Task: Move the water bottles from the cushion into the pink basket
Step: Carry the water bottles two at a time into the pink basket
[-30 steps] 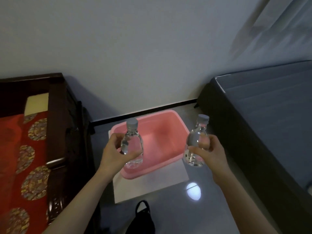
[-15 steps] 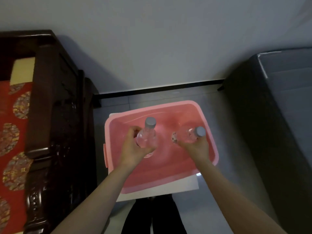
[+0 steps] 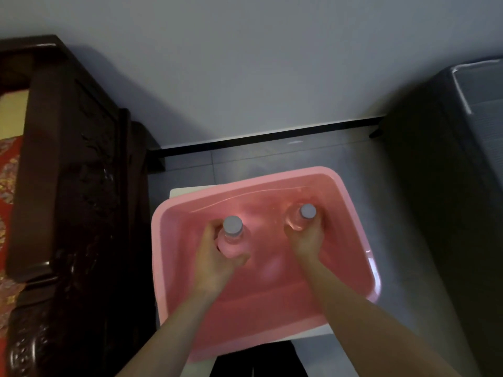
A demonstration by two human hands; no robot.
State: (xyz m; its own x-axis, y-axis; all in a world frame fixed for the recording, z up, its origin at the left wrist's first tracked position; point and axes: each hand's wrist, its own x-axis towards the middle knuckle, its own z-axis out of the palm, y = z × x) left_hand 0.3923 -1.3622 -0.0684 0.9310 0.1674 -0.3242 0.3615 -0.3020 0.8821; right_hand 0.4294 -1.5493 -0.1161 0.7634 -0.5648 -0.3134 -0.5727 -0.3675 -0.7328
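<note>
The pink basket [image 3: 174, 213] sits on the floor directly below me, seen from above. Both of my hands reach down inside it. My left hand [image 3: 215, 257] wraps a clear water bottle [image 3: 232, 232] with a grey cap, held upright near the basket's left middle. On the right side of the basket, my right hand [image 3: 307, 240] grips a second clear water bottle [image 3: 303, 217], also upright, grey cap up. Whether the bottles' bases touch the basket floor cannot be told. The red patterned cushion [image 3: 9, 170] shows at the far left edge.
A dark carved wooden bench frame [image 3: 73, 186] stands close to the basket's left side. A dark grey mattress [image 3: 449, 186] stands to the right. A white board [image 3: 185, 190] lies under the basket. The wall with a black skirting [image 3: 272, 136] is behind.
Both hands have carried the bottles from above the basket down into it. The right bottle went from lying sideways to upright. My view has tipped further down.
</note>
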